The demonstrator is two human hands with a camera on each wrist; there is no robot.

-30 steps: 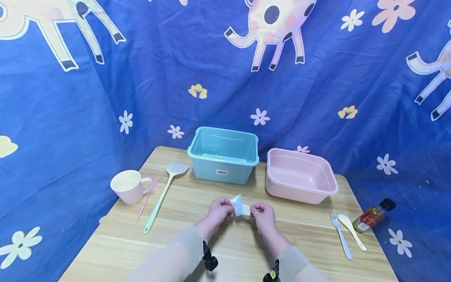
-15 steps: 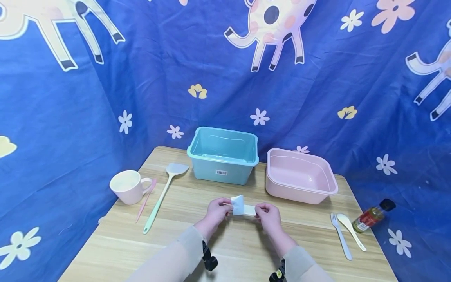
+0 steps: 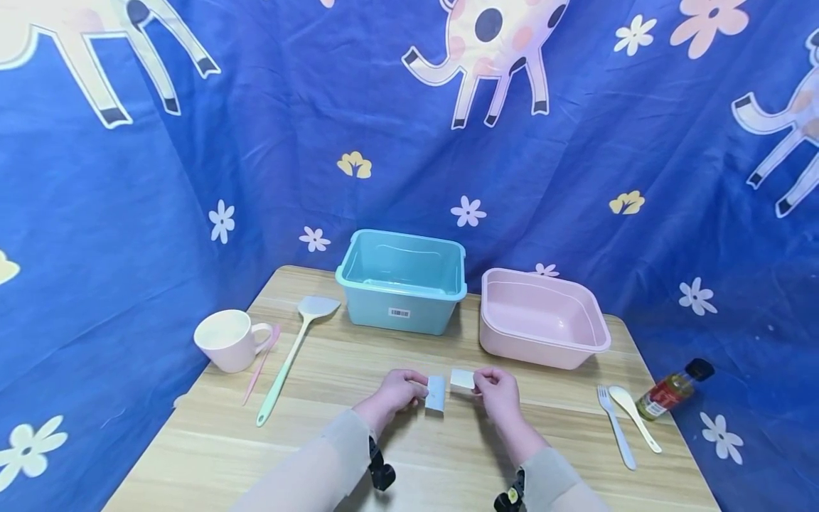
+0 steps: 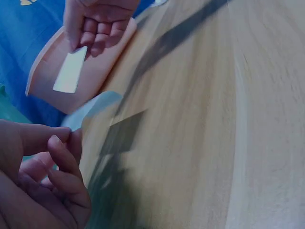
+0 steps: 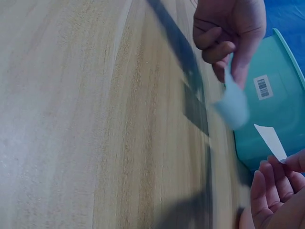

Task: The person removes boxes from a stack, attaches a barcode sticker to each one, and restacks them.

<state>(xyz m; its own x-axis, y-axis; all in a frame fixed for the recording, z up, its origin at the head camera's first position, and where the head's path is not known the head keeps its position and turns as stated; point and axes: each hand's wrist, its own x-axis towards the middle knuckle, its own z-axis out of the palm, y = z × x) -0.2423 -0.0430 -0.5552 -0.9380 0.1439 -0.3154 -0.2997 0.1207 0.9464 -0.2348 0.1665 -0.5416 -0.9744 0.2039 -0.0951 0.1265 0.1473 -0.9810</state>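
Note:
My left hand (image 3: pixel 397 391) pinches a thin, pale-blue, bendy sheet (image 3: pixel 435 395) between thumb and fingertips; it hangs toward the table. In the right wrist view this sheet (image 5: pixel 232 109) looks curved and blurred. Facing it, my right hand (image 3: pixel 499 395) pinches the end of a small, flat, white rectangular piece (image 3: pixel 462 379). A narrow gap parts the two pieces, both held above the wooden tabletop (image 3: pixel 409 455). In the left wrist view the white piece (image 4: pixel 71 71) appears flat, though its exact kind cannot be told.
Behind the hands stand a teal bin (image 3: pixel 399 313) and a pink basin (image 3: pixel 544 341). A mug (image 3: pixel 227 348), a thin pink stick (image 3: pixel 259 370) and a spatula (image 3: pixel 288 370) lie left. Right are a fork (image 3: pixel 617 430), a spoon (image 3: pixel 636 419) and a bottle (image 3: pixel 672 395).
The pale-blue sheet and the white piece, overlapping or joined before, are now apart. My right hand has moved right with the white piece; the blue sheet has dropped lower in my left hand.

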